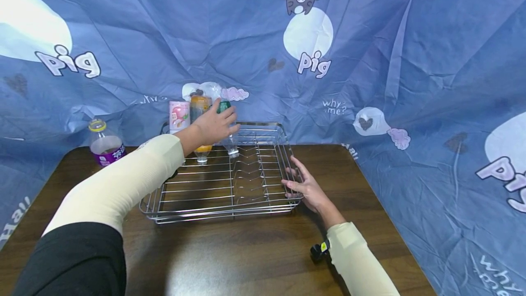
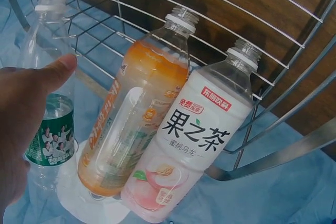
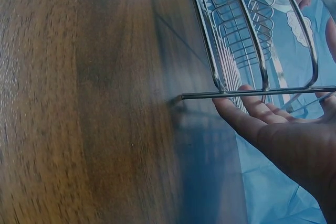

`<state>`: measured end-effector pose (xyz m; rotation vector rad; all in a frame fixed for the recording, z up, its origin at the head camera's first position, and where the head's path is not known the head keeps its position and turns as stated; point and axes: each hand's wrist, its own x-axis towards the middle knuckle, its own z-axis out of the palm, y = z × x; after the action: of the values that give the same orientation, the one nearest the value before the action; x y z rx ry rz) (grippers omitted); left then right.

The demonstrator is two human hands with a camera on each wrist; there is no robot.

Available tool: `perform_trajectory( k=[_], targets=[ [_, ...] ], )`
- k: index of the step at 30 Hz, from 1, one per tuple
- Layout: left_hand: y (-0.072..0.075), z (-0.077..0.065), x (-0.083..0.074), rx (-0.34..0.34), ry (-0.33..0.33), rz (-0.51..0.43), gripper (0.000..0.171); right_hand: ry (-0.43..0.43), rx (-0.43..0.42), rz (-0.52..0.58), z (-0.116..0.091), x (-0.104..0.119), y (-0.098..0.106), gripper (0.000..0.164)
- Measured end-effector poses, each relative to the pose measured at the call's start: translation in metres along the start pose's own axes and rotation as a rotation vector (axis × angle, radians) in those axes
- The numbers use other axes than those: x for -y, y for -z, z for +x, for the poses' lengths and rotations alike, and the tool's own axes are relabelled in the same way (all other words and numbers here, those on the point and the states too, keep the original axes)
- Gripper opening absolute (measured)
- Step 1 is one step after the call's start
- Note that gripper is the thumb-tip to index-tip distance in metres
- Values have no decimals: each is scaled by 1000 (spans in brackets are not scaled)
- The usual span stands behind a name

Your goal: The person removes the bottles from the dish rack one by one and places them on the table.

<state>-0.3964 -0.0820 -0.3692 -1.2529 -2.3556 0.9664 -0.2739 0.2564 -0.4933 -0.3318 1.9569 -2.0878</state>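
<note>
My left hand (image 1: 215, 124) is at the far edge of a wire dish rack (image 1: 197, 179), against a clear bottle with a green label (image 2: 52, 135). Its fingers are spread, and the thumb lies across the bottle in the left wrist view. That bottle is upside down, neck toward the rack wires. Beside it an orange-labelled bottle (image 2: 134, 114) and a white-and-pink peach tea bottle (image 2: 191, 129) lean the same way, uncapped. At the rack's right end, my right hand (image 1: 308, 188) touches the side wires with extended fingers (image 3: 247, 119).
A bottle with a purple label (image 1: 108, 150) and yellow cap stands on the wooden table (image 1: 222, 255), left of the rack. A blue patterned cloth (image 1: 255, 49) hangs behind the table. A small black device (image 1: 319, 251) sits at my right wrist.
</note>
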Motion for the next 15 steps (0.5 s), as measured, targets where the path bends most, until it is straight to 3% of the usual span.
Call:
perform_trajectory(
  k=[9, 15],
  targets=[
    [1, -1, 1, 15, -8, -20, 74, 0, 3, 9, 0, -1, 1, 86],
    [4, -1, 1, -11, -2, -29, 82, -4, -5, 8, 0, 0, 0, 86]
  ],
)
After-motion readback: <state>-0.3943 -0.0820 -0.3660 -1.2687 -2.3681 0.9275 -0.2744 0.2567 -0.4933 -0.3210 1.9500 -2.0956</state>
